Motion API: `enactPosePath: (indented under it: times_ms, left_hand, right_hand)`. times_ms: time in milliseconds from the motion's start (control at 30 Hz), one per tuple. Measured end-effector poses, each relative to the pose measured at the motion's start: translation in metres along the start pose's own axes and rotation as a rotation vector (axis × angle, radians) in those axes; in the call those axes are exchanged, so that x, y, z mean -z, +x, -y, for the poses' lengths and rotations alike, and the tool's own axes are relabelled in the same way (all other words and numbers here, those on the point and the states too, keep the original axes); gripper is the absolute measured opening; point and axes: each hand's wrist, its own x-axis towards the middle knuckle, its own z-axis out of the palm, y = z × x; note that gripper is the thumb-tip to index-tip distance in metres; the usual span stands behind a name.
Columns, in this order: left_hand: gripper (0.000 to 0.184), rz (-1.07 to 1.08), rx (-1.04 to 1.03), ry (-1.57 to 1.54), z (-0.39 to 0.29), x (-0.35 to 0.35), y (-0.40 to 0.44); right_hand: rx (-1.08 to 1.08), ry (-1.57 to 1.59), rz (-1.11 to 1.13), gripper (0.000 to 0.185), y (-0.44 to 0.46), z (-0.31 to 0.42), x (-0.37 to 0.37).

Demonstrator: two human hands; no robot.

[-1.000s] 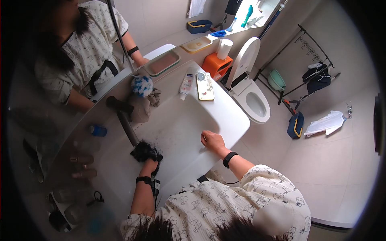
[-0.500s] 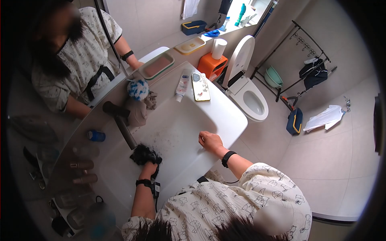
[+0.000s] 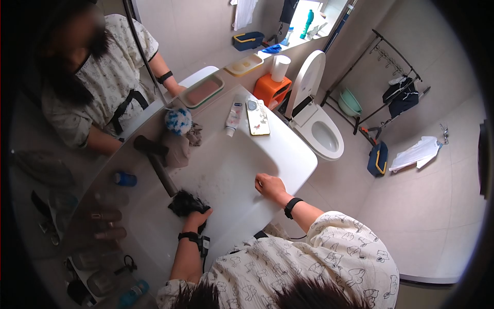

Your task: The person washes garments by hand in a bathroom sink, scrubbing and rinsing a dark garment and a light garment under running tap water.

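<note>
My left hand [image 3: 196, 218] is closed around a crumpled black cloth [image 3: 185, 203] in the white washbasin [image 3: 234, 188]. The cloth looks wet and bunched up, right below the end of the dark faucet [image 3: 162, 176]. Part of my left fingers is hidden behind it. Over the right side of the basin, my right hand [image 3: 269, 186] is curled with its fingers bent in, and nothing shows in it. A few suds or bubbles [image 3: 206, 186] lie on the basin surface between the two hands.
A toothpaste-like tube [image 3: 234, 117] and a phone [image 3: 258, 117] lie on the basin's far ledge. Behind the faucet are a blue-and-white pompom [image 3: 178, 121] and a beige cloth [image 3: 178, 149]. Bottles line the left side. A toilet [image 3: 324, 135] stands to the right.
My left hand and the black cloth have shifted slightly to the right and down, and my thumb now shows more. My right hand stays nearly in place.
</note>
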Motion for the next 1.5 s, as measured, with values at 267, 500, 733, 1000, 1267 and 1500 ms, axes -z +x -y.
enactPosePath:
  times_ms: [267, 500, 733, 1000, 1267, 1500]
  left_hand:
    - [0.027, -0.037, -0.367, 0.498, -0.048, -0.027, 0.004]
    - [0.035, -0.423, -0.257, 0.5, -0.027, 0.012, -0.032]
    - [0.078, -0.408, -0.009, -0.712, 0.036, -0.021, -0.009]
    - [0.07, 0.181, -0.166, -1.941, 0.032, -0.005, -0.006]
    - [0.048, 0.249, -0.493, -2.146, 0.012, -0.023, 0.001]
    - [0.059, -0.108, -0.039, -1.967, 0.001, 0.013, -0.017]
  right_hand:
    - [0.109, 0.215, 0.441, 0.054, 0.057, 0.021, -0.045]
    - [0.162, 0.004, 0.509, 0.085, 0.099, 0.093, -0.108]
    - [0.085, 0.039, 0.351, 0.096, 0.109, 0.084, -0.097]
    - [0.254, 0.55, 0.508, 0.046, 0.042, 0.178, -0.146]
    - [0.248, 0.475, 0.411, 0.033, 0.045, 0.203, -0.087]
    - [0.265, 0.124, 0.02, 0.038, 0.107, 0.124, -0.108]
